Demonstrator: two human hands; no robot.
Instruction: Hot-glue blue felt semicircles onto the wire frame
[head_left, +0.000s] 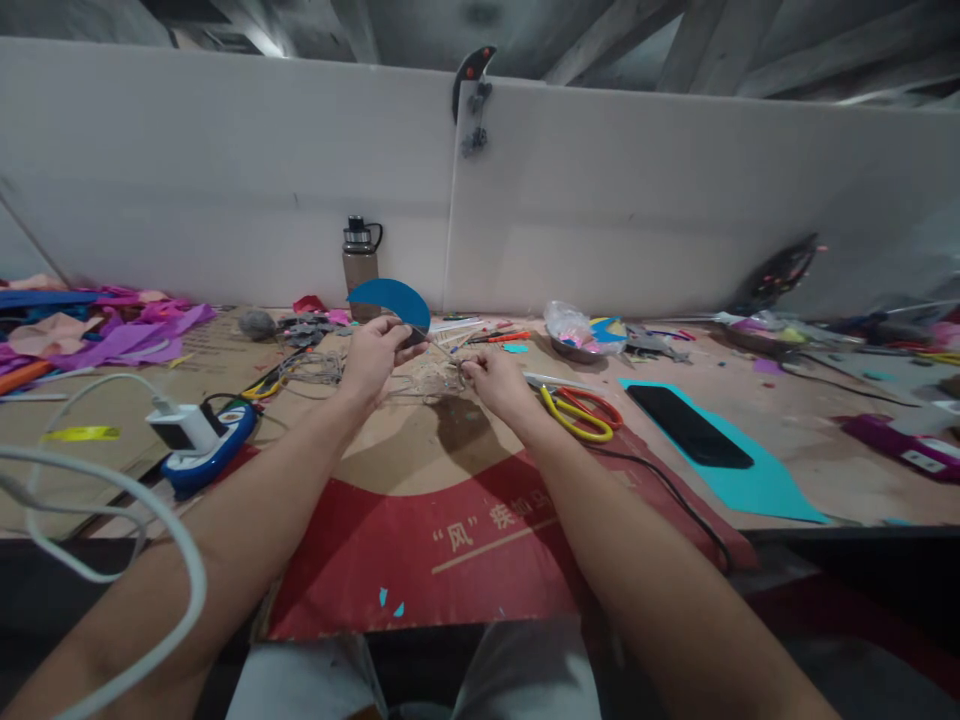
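My left hand is closed on a blue crescent-shaped piece, holding it up above the cardboard. The crescent's curved edge faces up, and its lower tip reaches down beside my fingers. To the right, my right hand is pinched, its fingertips near a thin wire-like strand that runs toward the left hand. What exactly sits between those fingertips is too small to make out. A tangle of thin wire lies left of the hands. Scissors with yellow and red handles rest right of my right wrist.
Red-and-tan cardboard covers the near table. A blue power strip with a white charger and looping cable is at left. A phone lies on turquoise sheet at right. A bottle stands behind, by the white partition.
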